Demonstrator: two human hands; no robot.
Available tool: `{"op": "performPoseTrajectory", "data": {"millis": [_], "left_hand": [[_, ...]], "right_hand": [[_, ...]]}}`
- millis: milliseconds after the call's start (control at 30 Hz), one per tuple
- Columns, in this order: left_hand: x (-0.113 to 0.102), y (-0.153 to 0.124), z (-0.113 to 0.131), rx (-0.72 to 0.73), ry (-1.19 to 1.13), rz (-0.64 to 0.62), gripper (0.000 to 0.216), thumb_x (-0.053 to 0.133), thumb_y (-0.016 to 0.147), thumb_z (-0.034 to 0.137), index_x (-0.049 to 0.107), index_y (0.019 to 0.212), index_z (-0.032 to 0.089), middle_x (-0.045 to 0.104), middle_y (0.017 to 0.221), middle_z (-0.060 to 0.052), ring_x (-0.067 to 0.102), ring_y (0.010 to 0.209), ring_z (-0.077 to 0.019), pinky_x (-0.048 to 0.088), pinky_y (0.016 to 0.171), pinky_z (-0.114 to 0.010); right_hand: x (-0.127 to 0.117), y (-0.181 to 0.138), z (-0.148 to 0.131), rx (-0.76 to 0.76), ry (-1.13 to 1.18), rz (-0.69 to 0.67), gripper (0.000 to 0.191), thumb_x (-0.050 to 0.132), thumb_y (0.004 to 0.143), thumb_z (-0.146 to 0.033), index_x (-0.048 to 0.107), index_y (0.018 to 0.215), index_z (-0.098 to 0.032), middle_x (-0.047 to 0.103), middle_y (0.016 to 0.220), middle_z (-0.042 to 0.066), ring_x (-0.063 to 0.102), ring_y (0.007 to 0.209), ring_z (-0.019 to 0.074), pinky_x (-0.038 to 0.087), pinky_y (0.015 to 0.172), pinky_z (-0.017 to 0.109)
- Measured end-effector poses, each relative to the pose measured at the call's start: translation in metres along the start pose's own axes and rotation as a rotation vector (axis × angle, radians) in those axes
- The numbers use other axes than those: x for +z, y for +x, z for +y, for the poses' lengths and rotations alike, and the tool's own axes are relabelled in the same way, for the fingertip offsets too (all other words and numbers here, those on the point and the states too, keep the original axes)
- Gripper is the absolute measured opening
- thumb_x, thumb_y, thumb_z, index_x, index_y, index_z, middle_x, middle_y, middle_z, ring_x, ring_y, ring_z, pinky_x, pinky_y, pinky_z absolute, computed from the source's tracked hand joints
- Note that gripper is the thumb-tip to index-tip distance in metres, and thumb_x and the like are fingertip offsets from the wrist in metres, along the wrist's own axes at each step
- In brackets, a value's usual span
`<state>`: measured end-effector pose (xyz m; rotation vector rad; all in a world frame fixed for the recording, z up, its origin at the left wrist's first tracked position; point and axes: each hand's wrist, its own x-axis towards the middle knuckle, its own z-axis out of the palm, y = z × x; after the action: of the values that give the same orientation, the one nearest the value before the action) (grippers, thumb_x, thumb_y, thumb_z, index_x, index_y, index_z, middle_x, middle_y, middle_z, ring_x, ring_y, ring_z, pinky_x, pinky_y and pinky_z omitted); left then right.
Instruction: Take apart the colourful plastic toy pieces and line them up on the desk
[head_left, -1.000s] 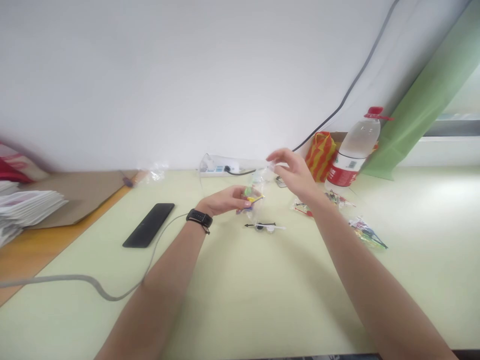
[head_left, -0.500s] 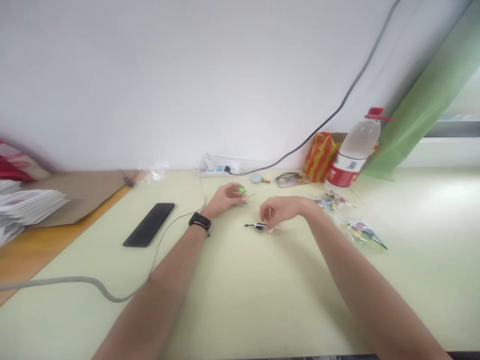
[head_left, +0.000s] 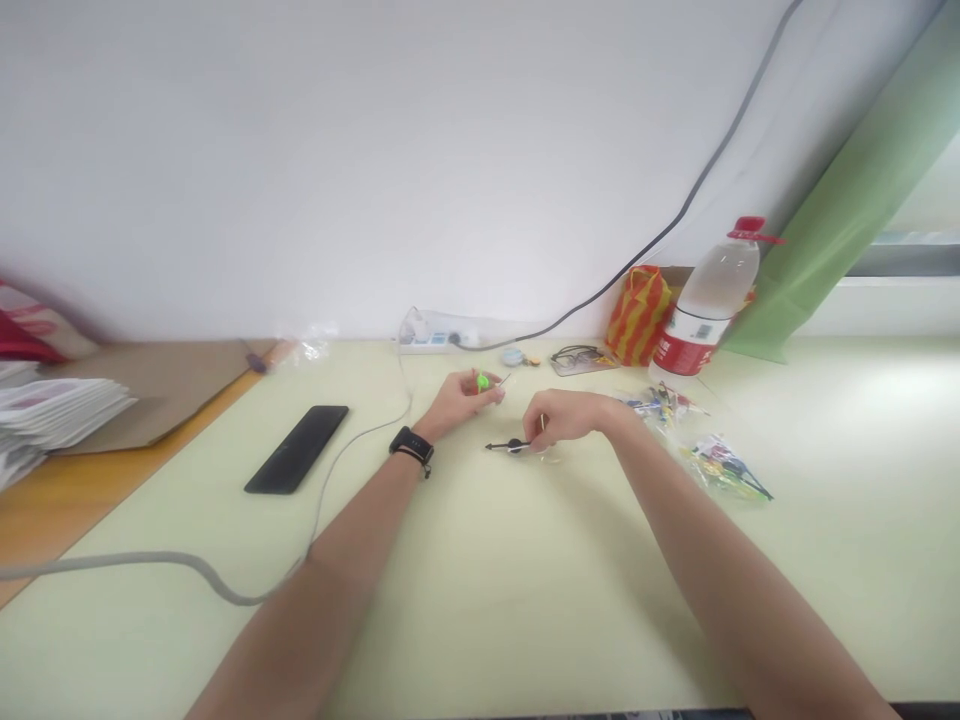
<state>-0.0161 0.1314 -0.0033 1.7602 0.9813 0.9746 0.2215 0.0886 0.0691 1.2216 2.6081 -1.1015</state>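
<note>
Small black arrow-shaped piece [head_left: 507, 446] lies on the pale green surface [head_left: 480, 600], pinched at one end by the right hand [head_left: 564, 417]; the left hand [head_left: 459, 402] grips a tiny bright green bit [head_left: 482, 381] just beside it

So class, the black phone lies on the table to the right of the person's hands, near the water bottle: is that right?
Not quite. In the head view the black phone lies to the left of the hands, beyond the left hand. The water bottle stands on the right.
</note>
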Motion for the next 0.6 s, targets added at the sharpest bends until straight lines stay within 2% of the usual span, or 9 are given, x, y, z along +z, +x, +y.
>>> {"op": "performPoseTrajectory", "data": {"millis": [100,200,267,367,500,600], "left_hand": [[0.004,-0.001,0.001,0.026,-0.003,-0.056,0.056,0.087,0.072,0.05,0.073,0.115,0.016,0.076,0.099,-0.009,0.068,0.085,-0.0205,0.054,0.076,-0.031],[0.007,0.0,-0.002,0.068,0.003,-0.111,0.047,0.086,0.071,0.048,0.074,0.102,0.014,0.074,0.095,-0.008,0.066,0.084,-0.0198,0.053,0.079,-0.032],[0.009,0.001,-0.006,0.087,0.023,-0.101,0.04,0.084,0.073,0.046,0.074,0.094,0.013,0.072,0.092,-0.007,0.064,0.082,-0.0187,0.052,0.078,-0.031],[0.009,0.003,-0.012,0.075,0.07,-0.064,0.038,0.081,0.075,0.045,0.074,0.094,0.013,0.07,0.087,-0.005,0.062,0.077,-0.0175,0.05,0.075,-0.031],[0.011,0.003,-0.011,0.071,0.127,-0.021,0.035,0.08,0.074,0.043,0.074,0.091,0.014,0.068,0.083,-0.002,0.059,0.074,-0.0167,0.047,0.072,-0.029],[0.012,0.002,-0.004,0.112,0.235,0.008,0.03,0.078,0.075,0.043,0.07,0.082,0.015,0.063,0.076,0.001,0.054,0.07,-0.0148,0.041,0.067,-0.027]], "right_hand": [[-0.003,-0.007,-0.006,-0.057,0.01,0.088,0.013,0.07,0.078,-0.031,0.076,0.083,-0.02,0.075,0.087,0.003,0.064,0.076,0.0178,0.046,0.064,0.025],[-0.009,-0.018,-0.014,-0.074,-0.023,0.222,0.013,0.064,0.084,-0.03,0.074,0.086,-0.022,0.072,0.086,0.002,0.061,0.073,0.0165,0.045,0.063,0.025],[-0.015,-0.026,-0.019,-0.071,-0.042,0.322,0.015,0.061,0.086,-0.03,0.073,0.089,-0.022,0.071,0.085,0.001,0.06,0.071,0.0157,0.044,0.062,0.025],[-0.022,-0.037,-0.026,-0.057,-0.036,0.503,0.017,0.06,0.087,-0.032,0.073,0.087,-0.022,0.07,0.082,0.0,0.057,0.067,0.015,0.042,0.059,0.026],[-0.03,-0.049,-0.034,-0.06,0.018,0.805,0.017,0.059,0.083,-0.029,0.071,0.076,-0.02,0.069,0.073,0.001,0.058,0.066,0.0161,0.043,0.061,0.028],[-0.032,-0.057,-0.04,-0.028,-0.023,0.915,0.015,0.059,0.078,-0.022,0.068,0.066,-0.019,0.066,0.064,0.001,0.058,0.063,0.0164,0.042,0.057,0.028]]}}
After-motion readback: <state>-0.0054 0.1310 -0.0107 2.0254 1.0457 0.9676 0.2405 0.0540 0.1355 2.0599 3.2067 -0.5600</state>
